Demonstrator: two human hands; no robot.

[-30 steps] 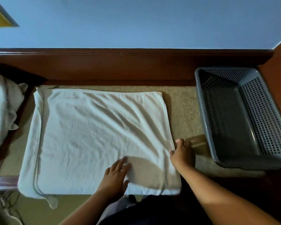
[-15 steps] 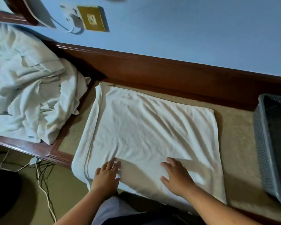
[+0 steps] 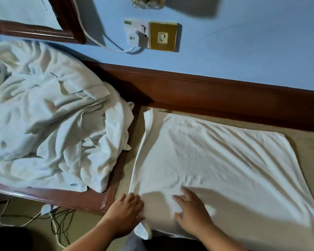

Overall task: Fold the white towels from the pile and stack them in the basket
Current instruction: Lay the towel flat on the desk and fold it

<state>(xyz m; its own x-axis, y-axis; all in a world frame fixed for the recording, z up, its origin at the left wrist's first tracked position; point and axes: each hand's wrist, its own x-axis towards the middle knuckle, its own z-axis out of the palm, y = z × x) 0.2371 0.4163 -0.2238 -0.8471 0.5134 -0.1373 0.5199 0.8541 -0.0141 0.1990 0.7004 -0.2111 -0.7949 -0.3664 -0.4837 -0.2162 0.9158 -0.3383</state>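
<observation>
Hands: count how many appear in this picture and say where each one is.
2. The left hand touches the white towel at its near left corner; the right hand lies flat on it, just to the right.

1 white towel [image 3: 216, 163] lies spread flat on the tan worktop [image 3: 312, 151], folded double, layered edges along its left side, diagonally creased. Left of it sits the crumpled pile [image 3: 49, 120] of white towels.

The head view looks down and forward, close over the towel [image 3: 216, 169], toward the wall [image 3: 243, 42].
</observation>
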